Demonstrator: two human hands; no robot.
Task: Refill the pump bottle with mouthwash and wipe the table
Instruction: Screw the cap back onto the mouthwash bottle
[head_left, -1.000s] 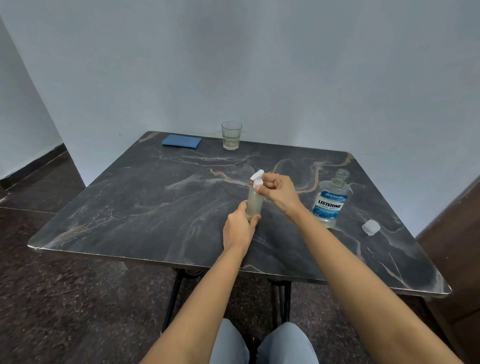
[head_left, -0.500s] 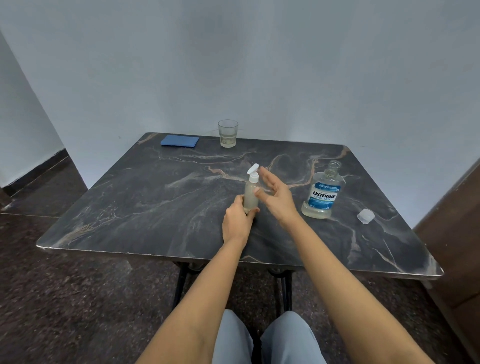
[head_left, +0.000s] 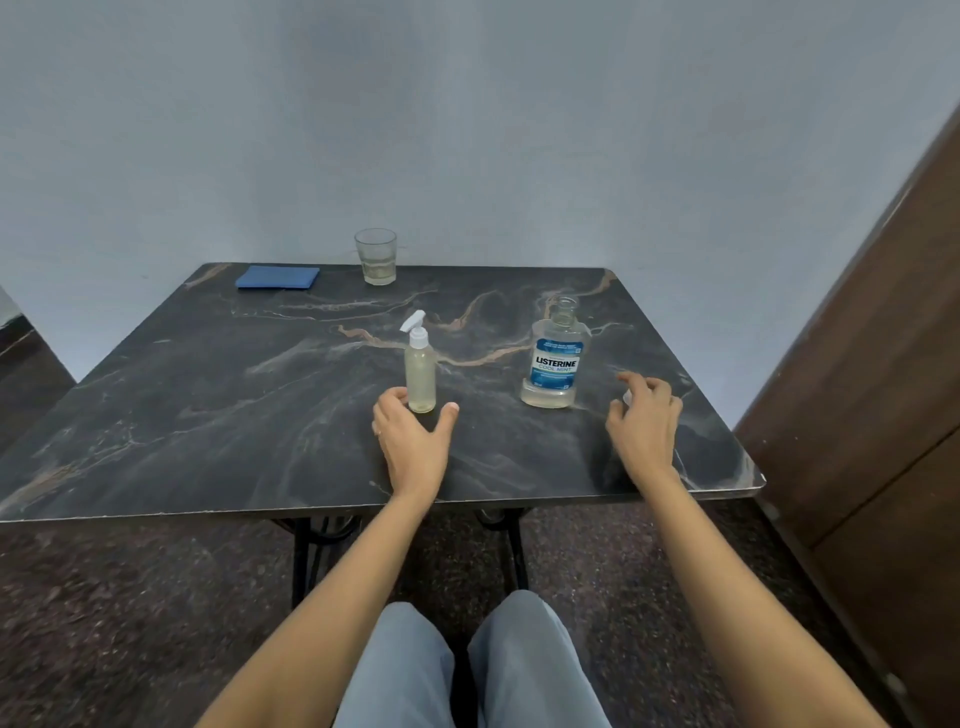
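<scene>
A person sits at a dark marbled table (head_left: 218, 415), seen from above their own head, both bare forearms reaching up from the bottom of the frame.

The left hand (head_left: 413, 441) lies just below the centre of the frame, palm down, its thumb and fingers spread wide in a V. The pump bottle (head_left: 421, 374) stands in the mouth of that V; the fingertips are just beside its base, with a sliver of table showing on either side, so nothing is gripped.

The right hand (head_left: 644, 421) is at centre right, near the table's right edge, with its fingers bent and fanned. A small patch of a white cap (head_left: 627, 398) shows between thumb and forefinger – the hand hides the rest, and it cannot be told whether the fingers pinch it or only hover.

Between the two hands, nearer the right one, stands the mouthwash bottle (head_left: 555, 358), upright and uncapped, with a blue label and a shallow layer of pale liquid at the bottom. At the table's far edge, upper centre, sits a drinking glass (head_left: 375, 256) with a little liquid; left of it lies a folded blue cloth (head_left: 278, 277).

The pump bottle is slim, clear and upright, full of pale yellowish liquid almost to its shoulder, and its white pump head is fitted on, with the nozzle pointing to the upper left.
</scene>
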